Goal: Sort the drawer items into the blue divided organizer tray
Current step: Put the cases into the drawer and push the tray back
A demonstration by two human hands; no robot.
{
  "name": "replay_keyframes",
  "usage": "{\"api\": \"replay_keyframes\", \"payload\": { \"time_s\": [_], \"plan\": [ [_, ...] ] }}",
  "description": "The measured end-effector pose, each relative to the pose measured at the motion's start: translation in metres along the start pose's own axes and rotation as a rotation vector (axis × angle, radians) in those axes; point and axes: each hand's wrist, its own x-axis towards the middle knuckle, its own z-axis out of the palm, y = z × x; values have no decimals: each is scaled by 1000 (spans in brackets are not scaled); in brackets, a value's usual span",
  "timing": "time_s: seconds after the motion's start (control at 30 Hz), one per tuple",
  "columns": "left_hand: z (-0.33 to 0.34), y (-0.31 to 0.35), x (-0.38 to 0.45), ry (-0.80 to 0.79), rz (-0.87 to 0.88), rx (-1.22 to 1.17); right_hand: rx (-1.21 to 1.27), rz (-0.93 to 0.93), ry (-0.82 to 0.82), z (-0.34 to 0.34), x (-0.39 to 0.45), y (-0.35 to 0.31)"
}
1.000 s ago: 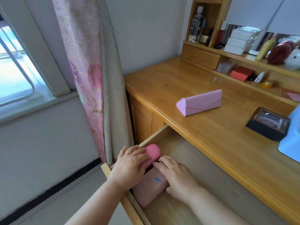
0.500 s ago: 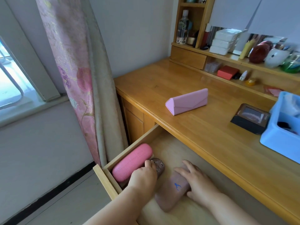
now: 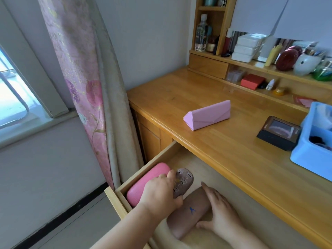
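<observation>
The wooden drawer is pulled out under the desk. Along its left wall lies a bright pink hard glasses case. My left hand grips a brown patterned case beside it, fingers curled round its near end. My right hand holds a plain dusty-pink case with a small blue mark, fingers laid along its right side and thumb under its near edge. The blue divided organizer tray stands on the desk at the far right, partly cut off, with dark items inside.
On the desk top lie a pink triangular folding case and a dark box with a clear lid. Shelves at the back hold bottles, boxes and jars. A pink curtain hangs left of the drawer.
My left hand has left the bright pink case and now grips the brown patterned one. The dusty-pink case has slid right with my right hand. The view has swung right, showing the blue tray.
</observation>
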Motion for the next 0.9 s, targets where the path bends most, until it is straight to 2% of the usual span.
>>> {"api": "replay_keyframes", "payload": {
  "time_s": [0.13,0.3,0.4,0.5,0.6,0.7,0.77,0.83,0.9],
  "plan": [
    [4,-7,-10,-36,-8,32,98,0,-20,16,19,-33],
    [16,-11,-13,36,-17,89,101,52,30,31,31,-51],
    [24,-12,-13,48,10,166,119,51,-27,21,30,-47],
    [29,-10,-14,46,-12,184,50,-37,-44,-4,20,-45],
    [18,-5,-12,73,33,128,17,-238,141,-42,5,-51],
    [-20,5,17,315,119,-95,32,-341,436,-90,-3,-52],
    [-48,16,54,464,179,-216,30,-305,549,-116,1,-43],
    [-72,30,96,460,175,-295,84,-193,528,-131,11,-30],
    [-85,42,139,348,103,-371,212,-123,449,-132,19,-16]
  ]
}}
